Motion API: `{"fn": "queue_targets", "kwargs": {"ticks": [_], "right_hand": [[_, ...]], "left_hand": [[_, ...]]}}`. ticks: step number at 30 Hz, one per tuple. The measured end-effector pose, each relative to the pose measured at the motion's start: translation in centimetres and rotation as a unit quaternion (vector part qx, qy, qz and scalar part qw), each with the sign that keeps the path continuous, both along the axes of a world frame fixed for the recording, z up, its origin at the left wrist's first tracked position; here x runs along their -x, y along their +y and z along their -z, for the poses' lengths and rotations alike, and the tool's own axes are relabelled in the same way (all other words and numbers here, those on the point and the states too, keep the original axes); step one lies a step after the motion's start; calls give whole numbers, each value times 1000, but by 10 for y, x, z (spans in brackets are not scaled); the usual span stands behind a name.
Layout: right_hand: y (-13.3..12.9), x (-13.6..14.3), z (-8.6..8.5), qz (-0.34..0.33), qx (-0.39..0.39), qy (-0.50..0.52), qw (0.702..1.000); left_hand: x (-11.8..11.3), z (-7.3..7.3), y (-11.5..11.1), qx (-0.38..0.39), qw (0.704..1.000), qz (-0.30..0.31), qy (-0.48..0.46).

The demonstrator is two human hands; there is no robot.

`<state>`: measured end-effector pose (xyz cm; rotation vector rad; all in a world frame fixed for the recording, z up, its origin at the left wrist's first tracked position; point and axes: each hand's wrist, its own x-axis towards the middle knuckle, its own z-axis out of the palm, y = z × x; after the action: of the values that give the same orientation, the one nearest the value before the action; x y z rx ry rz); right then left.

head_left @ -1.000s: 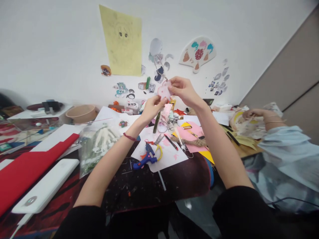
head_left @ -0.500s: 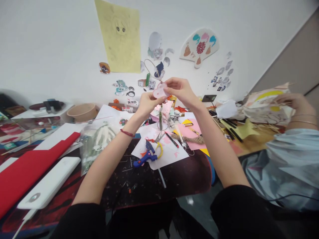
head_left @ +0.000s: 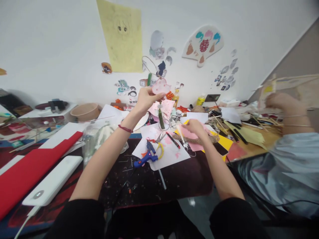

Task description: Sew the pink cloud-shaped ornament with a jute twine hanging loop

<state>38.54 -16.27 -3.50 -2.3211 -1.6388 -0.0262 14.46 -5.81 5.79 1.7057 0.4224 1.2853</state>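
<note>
The head view showed the pink cloud (head_left: 160,87) up in the air over the far part of the table (head_left: 184,181), before the wall (head_left: 82,43). The left hand (head_left: 147,99) had it pinched by its lower left edge, thumb beneath. The cloud's long axis ran crosswise, left to right, its bumpy edge up and its spotted face turned toward the wearer. From its top a cord (head_left: 147,59) looped up and to the left, while the green tassel (head_left: 160,119) hung below, nearly upright, its lower end a touch to the right. The right hand (head_left: 195,127) was well apart from the cloud, low over the pink paper (head_left: 193,134), its fingers curled; I couldn't tell whether they gripped anything. Nearer the wearer, the blue glue gun (head_left: 147,158) lay partly on a white sheet (head_left: 171,161), nozzle pointing away, beside the yellow-handled scissors (head_left: 160,150) and a pen (head_left: 172,140). Twine (head_left: 211,137) lay on the papers to the right, near a phone (head_left: 221,148). Farther right, another person's hand (head_left: 286,103) was a blur above a pale blue sleeve (head_left: 296,162).
</note>
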Motion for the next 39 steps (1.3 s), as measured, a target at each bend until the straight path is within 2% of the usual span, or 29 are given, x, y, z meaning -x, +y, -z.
{"fn": "queue_targets", "kwargs": {"ticks": [2,4,8,14,23,27,31,33,39], "right_hand": [[-3,-2,27,18,34,39,998],[-1,-2,47,30,54,77,995],[12,-3,70,38,50,147,987],[21,-20,85,15,-29,249,968],[12,-42,86,-29,-101,406,908],[7,-42,83,-38,-126,465,875],[3,-38,64,-53,-193,532,823],[1,-35,49,-63,-247,564,785],[-11,-18,-6,-106,-420,625,649]], "left_hand": [[-3,-2,3,-2,1000,6,-1],[-6,-2,4,-8,1000,17,-4],[-10,1,4,-11,1000,23,3],[-10,0,-5,2,999,21,31],[-22,7,-10,11,998,45,35],[-22,9,-13,15,998,40,44],[-18,13,-16,21,997,40,70],[-18,17,-17,27,995,57,73],[-17,30,-19,40,990,130,47]]}}
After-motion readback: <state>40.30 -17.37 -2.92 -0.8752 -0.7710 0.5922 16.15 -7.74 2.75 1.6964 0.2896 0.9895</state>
